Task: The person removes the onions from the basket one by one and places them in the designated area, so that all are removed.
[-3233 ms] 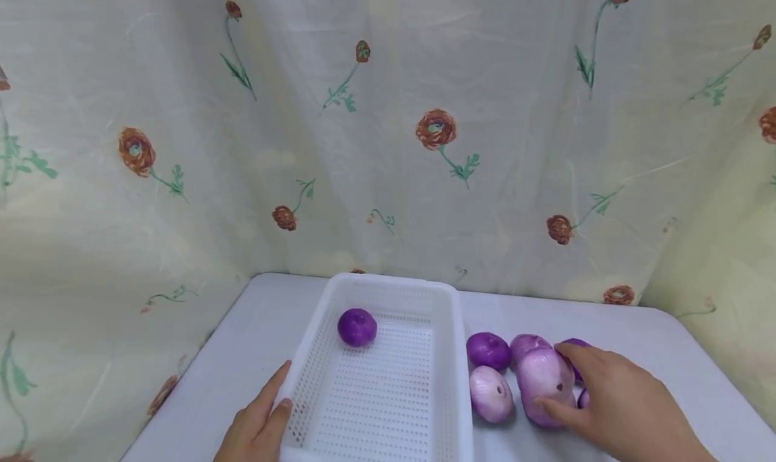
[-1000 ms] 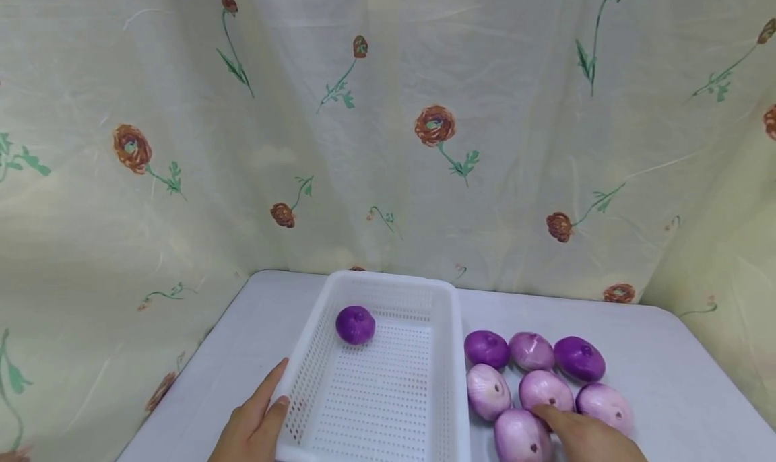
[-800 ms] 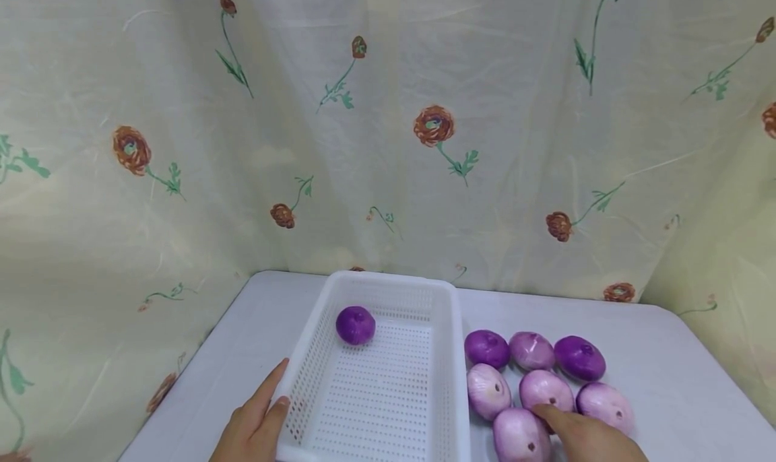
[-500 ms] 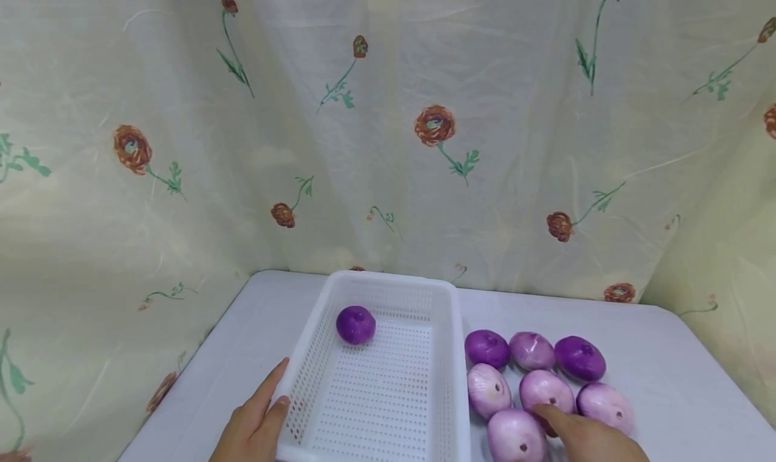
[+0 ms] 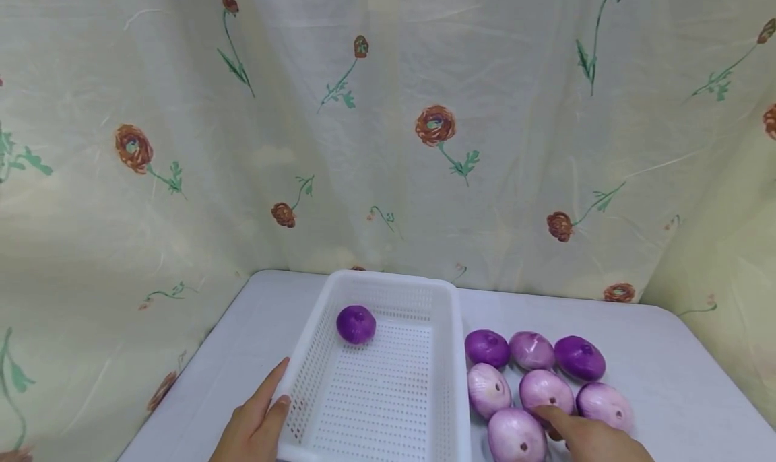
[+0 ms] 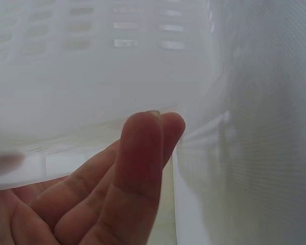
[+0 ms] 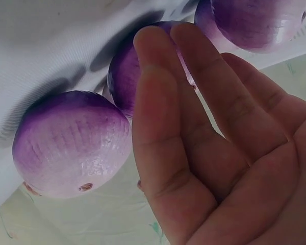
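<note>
My left hand (image 5: 250,418) holds the left rim of a white perforated plastic basket (image 5: 459,354), its thumb and index finger at the rim. In the left wrist view, the fingers (image 6: 137,153) lie at the basket's edge. One dark purple onion (image 5: 356,325) sits in the basket's far left part. Right of the basket, my right hand (image 5: 591,436) is among several purple onions. Its fingers reach between a pale front onion (image 5: 517,436) and a middle onion (image 5: 545,390). Nothing sits between thumb and fingers in the right wrist view; contact with the onions is unclear.
Behind the middle onion lie two dark onions (image 5: 488,348) (image 5: 579,358) and a lighter onion (image 5: 531,351). Pale onions flank it at left (image 5: 488,390) and right (image 5: 605,407). A flowered curtain (image 5: 388,145) hangs around the white table (image 5: 661,361).
My right hand has let go of the onion it gripped and moved nearer. The front onion has shifted slightly left. My left hand stays at the basket's rim.
</note>
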Tool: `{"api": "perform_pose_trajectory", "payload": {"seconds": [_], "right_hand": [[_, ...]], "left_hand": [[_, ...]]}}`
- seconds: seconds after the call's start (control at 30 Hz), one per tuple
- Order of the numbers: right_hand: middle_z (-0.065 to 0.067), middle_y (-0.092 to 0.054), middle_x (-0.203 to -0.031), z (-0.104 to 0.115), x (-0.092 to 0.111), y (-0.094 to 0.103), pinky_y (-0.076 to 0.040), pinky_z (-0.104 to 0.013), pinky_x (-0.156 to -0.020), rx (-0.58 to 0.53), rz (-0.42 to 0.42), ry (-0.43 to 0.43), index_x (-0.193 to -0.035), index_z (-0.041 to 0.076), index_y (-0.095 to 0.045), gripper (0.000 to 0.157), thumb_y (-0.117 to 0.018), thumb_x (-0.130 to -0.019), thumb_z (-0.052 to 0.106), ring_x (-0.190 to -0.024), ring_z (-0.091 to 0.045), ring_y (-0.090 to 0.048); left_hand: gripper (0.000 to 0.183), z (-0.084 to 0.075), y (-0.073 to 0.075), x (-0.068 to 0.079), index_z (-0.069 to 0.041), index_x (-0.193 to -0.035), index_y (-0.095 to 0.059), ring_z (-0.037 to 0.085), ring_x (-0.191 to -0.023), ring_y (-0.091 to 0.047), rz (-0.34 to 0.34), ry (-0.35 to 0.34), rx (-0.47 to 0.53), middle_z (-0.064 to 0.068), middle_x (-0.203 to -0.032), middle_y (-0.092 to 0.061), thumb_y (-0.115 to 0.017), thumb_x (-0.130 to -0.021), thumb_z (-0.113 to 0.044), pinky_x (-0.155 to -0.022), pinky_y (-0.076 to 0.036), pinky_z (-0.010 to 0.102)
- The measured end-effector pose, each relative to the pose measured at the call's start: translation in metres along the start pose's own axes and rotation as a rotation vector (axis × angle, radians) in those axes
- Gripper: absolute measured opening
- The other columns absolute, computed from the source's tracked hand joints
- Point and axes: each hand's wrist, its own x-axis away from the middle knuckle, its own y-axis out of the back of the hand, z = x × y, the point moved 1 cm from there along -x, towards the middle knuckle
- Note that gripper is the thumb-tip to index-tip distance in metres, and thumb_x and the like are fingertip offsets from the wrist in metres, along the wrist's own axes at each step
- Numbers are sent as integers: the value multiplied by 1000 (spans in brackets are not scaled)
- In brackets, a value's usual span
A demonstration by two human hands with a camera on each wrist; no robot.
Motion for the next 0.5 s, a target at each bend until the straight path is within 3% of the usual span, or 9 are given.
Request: {"api": "perform_pose_trajectory", "payload": {"seconds": [0.1, 0.17, 0.33, 0.5], "right_hand": [[28, -58, -95, -1, 0, 1, -47, -36, -67, -17, 25, 0, -147, 35, -58, 89, -83, -69, 72, -77, 5, -53], [28, -59, -94, -1, -1, 3, -47, -37, -69, -65, 48, -35, -143, 34, -61, 72, -76, -82, 70, -80, 3, -55], [25, -63, -94, 1, -2, 8, -46, -41, -73, -163, 102, -107, -132, 37, -62, 40, -63, -100, 59, -87, -4, -60], [25, -64, -96, -1, -1, 12, -49, -41, -70, -147, 102, -60, -126, 36, -63, 48, -82, -84, 49, -86, -4, -63]], "left_hand": [[56, -1, -1, 0, -16, -165, -39, 26, -103, -70, -3, -2, 6, 22, -145, -61, -50, -110, -16, -85, -57, 55], [55, -1, -1, 0, -17, -165, -39, 25, -102, -70, -4, 2, 10, 21, -144, -61, -49, -110, -16, -85, -57, 55], [56, -2, -1, 1, -17, -165, -38, 25, -101, -70, 1, 10, 9, 22, -145, -61, -49, -110, -18, -84, -57, 55], [56, -3, -2, 2, -18, -165, -38, 25, -103, -70, -6, 26, 2, 21, -147, -60, -49, -110, -18, -85, -57, 55]]}}
